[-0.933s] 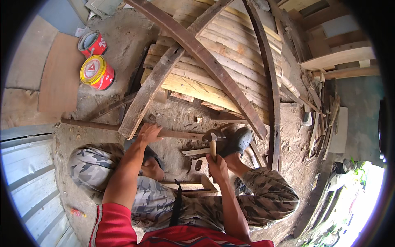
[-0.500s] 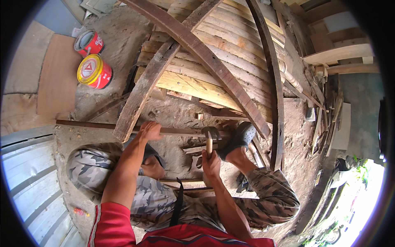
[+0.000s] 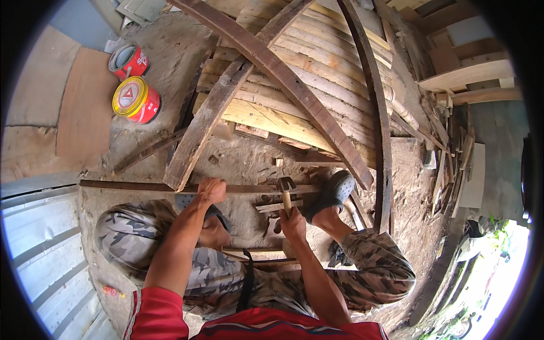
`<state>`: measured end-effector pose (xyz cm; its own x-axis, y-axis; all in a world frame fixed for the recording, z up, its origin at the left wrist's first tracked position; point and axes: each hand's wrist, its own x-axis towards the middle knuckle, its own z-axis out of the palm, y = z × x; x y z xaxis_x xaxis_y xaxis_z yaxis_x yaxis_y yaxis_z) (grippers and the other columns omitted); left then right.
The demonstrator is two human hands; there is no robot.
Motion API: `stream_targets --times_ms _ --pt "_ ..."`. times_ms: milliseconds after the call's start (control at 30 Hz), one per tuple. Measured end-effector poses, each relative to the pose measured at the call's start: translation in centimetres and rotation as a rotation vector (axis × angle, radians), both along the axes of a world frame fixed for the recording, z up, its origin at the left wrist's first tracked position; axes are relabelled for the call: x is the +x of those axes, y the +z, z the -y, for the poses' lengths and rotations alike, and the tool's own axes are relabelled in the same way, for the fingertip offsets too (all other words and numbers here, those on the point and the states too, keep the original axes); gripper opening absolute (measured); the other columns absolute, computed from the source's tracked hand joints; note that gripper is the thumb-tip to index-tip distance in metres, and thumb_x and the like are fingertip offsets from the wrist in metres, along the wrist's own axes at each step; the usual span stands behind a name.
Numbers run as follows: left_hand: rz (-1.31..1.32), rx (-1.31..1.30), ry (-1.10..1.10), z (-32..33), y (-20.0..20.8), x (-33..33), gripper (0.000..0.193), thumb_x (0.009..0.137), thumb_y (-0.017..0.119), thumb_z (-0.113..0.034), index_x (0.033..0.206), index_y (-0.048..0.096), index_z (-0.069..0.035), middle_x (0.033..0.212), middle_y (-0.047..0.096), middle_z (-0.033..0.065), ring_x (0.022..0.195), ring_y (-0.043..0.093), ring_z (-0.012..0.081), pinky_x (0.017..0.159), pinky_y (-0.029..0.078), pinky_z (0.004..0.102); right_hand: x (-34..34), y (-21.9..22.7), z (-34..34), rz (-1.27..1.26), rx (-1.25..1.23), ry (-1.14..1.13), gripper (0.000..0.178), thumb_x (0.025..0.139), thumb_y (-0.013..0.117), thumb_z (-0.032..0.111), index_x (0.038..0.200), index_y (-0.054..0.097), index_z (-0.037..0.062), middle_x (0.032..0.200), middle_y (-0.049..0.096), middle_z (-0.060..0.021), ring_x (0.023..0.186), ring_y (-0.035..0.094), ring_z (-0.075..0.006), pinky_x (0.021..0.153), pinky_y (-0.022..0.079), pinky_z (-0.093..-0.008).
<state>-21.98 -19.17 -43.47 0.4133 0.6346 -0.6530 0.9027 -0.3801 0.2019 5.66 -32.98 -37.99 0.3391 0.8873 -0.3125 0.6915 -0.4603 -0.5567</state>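
A long, narrow brown wooden strip [image 3: 136, 186] lies crosswise in front of me, low over the dirt floor. My left hand [image 3: 212, 190] is closed round it, left of its middle. In my right hand [image 3: 293, 224] is a claw hammer [image 3: 287, 199], gripped by its light wooden handle. Its dark metal head is near the strip's right part; whether they touch I cannot tell. The strip's right end reaches my grey clog [image 3: 335, 192], and the exact contact there is hidden. Short wood scraps [image 3: 280, 206] lie on the ground beside the hammer.
Two dark beams cross ahead, one brown beam [image 3: 311, 102] over another [image 3: 207, 122], above a stack of pale planks [image 3: 272, 122]. A curved dark beam [image 3: 381, 113] stands to the right. Two paint cans [image 3: 148, 107] are at the left, near metal sheeting [image 3: 45, 249]. Scrap wood lines the right side.
The strip's left end has swung toward me, and my left hand has come nearer with it. The hammer head has turned and shifted slightly in my right hand. The whole view has shifted slightly.
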Motion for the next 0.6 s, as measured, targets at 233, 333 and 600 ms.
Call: stream_targets --times_ms 233,333,600 --pt "0.028 0.008 0.053 -1.0 0.9 -0.1 0.036 0.073 0.072 -0.026 0.102 0.071 -0.004 0.091 0.070 0.0201 0.088 0.070 0.0340 0.078 0.057 0.0424 -1.6 5.5 -3.0 -0.130 0.171 -0.121 0.029 0.088 0.066 0.024 0.082 0.055 -0.0020 0.069 0.061 -0.0276 0.068 0.062 -0.0470 0.055 0.048 -0.0474" --pt "0.023 0.008 0.027 -1.4 -0.2 -0.4 0.037 0.071 0.073 -0.025 0.102 0.071 -0.003 0.090 0.071 0.0205 0.085 0.070 0.0345 0.078 0.057 0.0423 -1.7 3.6 -2.0 -0.135 0.095 -0.139 0.030 0.087 0.065 0.028 0.085 0.058 -0.0009 0.071 0.062 -0.0272 0.070 0.063 -0.0474 0.058 0.049 -0.0494" --pt "0.020 -0.022 0.016 -2.3 0.2 -0.4 0.034 0.073 0.072 -0.029 0.096 0.074 -0.005 0.087 0.071 0.0184 0.085 0.071 0.0323 0.077 0.058 0.0411 -0.4 1.4 -0.9 -0.078 -0.055 -0.104 0.027 0.087 0.066 0.027 0.087 0.059 0.0009 0.070 0.064 -0.0212 0.065 0.066 -0.0383 0.057 0.050 -0.0435"
